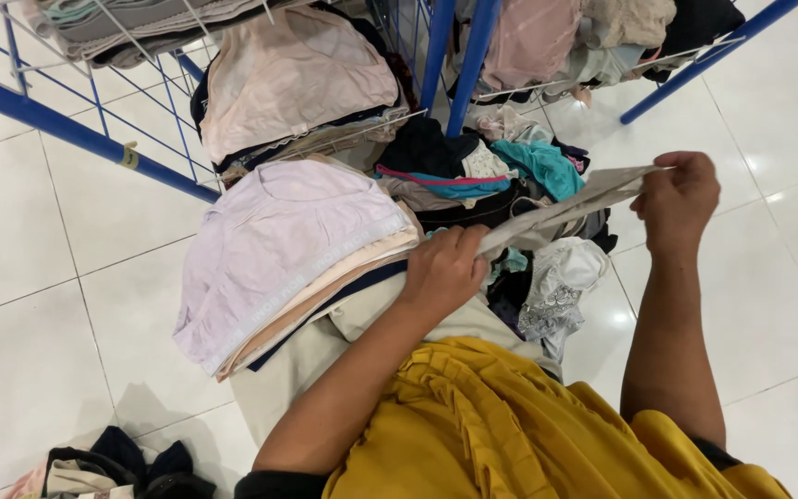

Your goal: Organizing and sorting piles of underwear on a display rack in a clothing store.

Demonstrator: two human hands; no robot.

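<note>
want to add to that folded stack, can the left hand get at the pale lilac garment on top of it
Probably yes: the left hand sits right beside the pale lilac garment, nothing lies between or over it, but its grip is on the stretched beige cloth, shared with the right hand.

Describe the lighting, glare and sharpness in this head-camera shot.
Head view: bright, even indoor light; white glare patches on the glossy floor tiles; a soft shadow falls under the stack of folded clothes; the left hand, right hand and the beige cloth stretched between them look sharp; lines of the blue rack bow slightly towards the edges.
</note>
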